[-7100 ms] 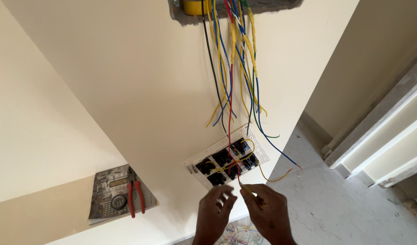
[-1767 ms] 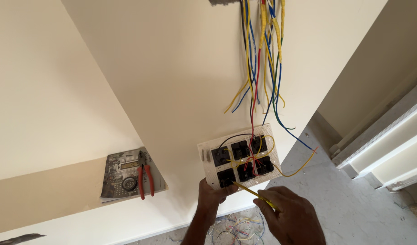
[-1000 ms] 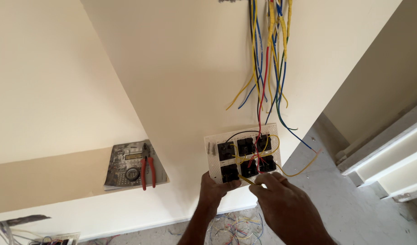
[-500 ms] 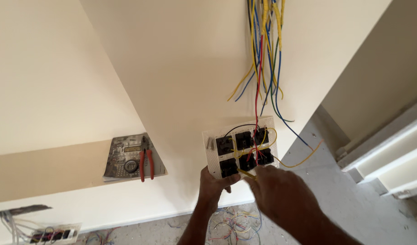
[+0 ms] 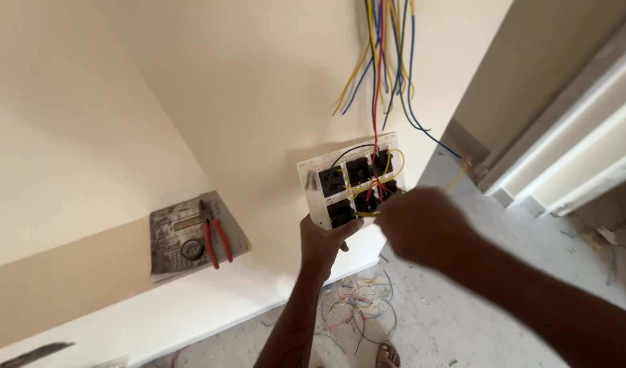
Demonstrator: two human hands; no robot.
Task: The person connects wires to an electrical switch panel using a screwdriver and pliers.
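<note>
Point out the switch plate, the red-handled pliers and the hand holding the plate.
switch plate [image 5: 314, 178]: head view, on its bare white upper left corner.
red-handled pliers [image 5: 216, 240]: head view, between its red handles on the ledge.
left hand [image 5: 321, 242]: head view, on the back of the hand below the plate.

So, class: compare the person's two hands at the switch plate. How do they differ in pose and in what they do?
The left hand grips the white switch plate from below at its bottom edge; the right hand comes in from the side, at the yellow wires on the plate's back. The left arm rises upright; the right slants across. Both are bare.
</note>
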